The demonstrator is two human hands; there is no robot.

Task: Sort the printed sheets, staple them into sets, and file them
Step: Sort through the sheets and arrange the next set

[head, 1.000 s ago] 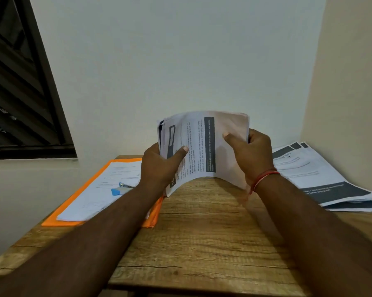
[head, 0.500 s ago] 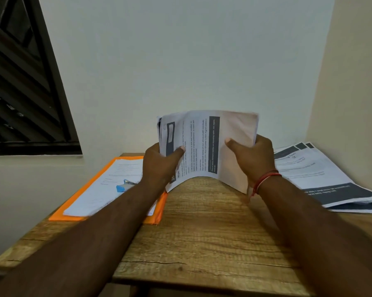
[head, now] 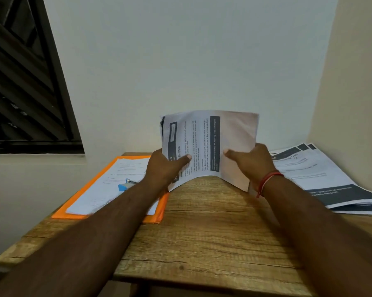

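The left hand [head: 167, 168] and right hand [head: 248, 162] each pinch one side of a printed-sheet bundle [head: 208, 144], upright above the wooden table [head: 202, 232], probably to square its edges; an orange folder [head: 108, 189] with a blue stapler [head: 125, 185] waits left

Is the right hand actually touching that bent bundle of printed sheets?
Touching. The head view shows the right hand gripping the printed sheets at their right edge, its thumb lying on their front page.
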